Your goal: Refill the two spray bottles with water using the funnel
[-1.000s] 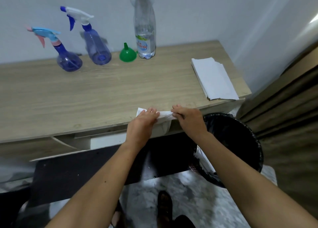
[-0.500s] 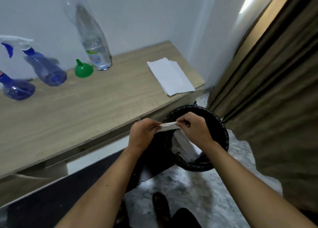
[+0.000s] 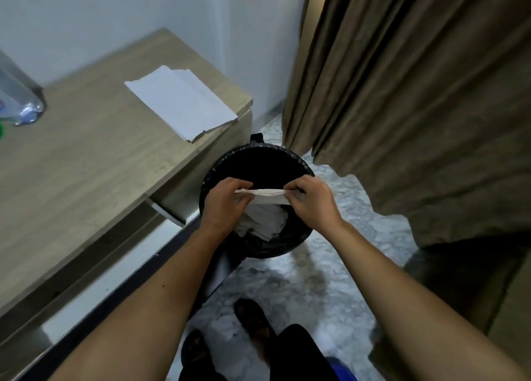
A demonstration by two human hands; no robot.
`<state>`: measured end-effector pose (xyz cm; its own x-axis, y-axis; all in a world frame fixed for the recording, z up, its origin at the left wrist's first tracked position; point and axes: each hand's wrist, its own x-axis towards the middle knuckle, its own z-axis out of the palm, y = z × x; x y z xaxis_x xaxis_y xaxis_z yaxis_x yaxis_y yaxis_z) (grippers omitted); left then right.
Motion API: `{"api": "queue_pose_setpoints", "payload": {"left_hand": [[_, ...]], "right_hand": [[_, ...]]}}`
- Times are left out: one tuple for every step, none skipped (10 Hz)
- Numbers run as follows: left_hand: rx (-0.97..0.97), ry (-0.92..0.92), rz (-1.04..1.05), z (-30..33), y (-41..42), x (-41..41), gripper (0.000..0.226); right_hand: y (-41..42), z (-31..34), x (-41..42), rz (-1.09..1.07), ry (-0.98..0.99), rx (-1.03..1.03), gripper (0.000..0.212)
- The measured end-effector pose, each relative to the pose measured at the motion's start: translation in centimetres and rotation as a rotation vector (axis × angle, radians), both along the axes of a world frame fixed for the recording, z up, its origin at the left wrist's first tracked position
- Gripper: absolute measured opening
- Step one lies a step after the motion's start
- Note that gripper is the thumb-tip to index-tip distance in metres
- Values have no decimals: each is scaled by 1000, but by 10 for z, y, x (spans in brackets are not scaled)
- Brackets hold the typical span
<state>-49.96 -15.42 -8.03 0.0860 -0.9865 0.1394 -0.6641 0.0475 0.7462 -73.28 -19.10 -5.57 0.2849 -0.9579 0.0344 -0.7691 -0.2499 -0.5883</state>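
Observation:
My left hand (image 3: pixel 225 205) and my right hand (image 3: pixel 311 201) pinch the two ends of a folded white paper towel (image 3: pixel 265 195) and hold it stretched above the black bin (image 3: pixel 298 165). Crumpled white paper (image 3: pixel 263 222) lies inside the bin under the towel. The base of the clear water bottle (image 3: pixel 20 104) shows at the far left of the wooden table (image 3: pixel 86 156). A sliver of the green funnel (image 3: pixel 1 130) sits at the left frame edge. Both spray bottles are out of view.
A stack of white paper towels (image 3: pixel 181 101) lies at the table's right end. Brown curtains (image 3: pixel 416 93) hang to the right of the bin. My feet in dark sandals (image 3: pixel 253 320) stand on the marbled floor below.
My hands carried the paper towel from the table's front edge rightward to above the bin. The view swung right, so the spray bottles left the frame.

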Motion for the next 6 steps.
{"api": "queue_pose_setpoints", "payload": {"left_hand": [[38, -24, -22, -10, 3, 2, 32], [56, 25, -48, -16, 10, 2, 30], [81, 63, -71, -16, 12, 4, 30], [70, 53, -103, -17, 19, 5, 30], [98, 62, -110, -12, 22, 11, 29], [118, 45, -143, -18, 41, 19, 28]], "right_hand": [[8, -7, -3, -35, 24, 59, 17], [17, -8, -6, -48, 18, 77, 20], [21, -8, -7, -62, 46, 85, 22], [28, -7, -9, -73, 43, 83, 22], [32, -3, -8, -70, 34, 69, 19], [44, -2, -11, -99, 1, 68, 18]]}}
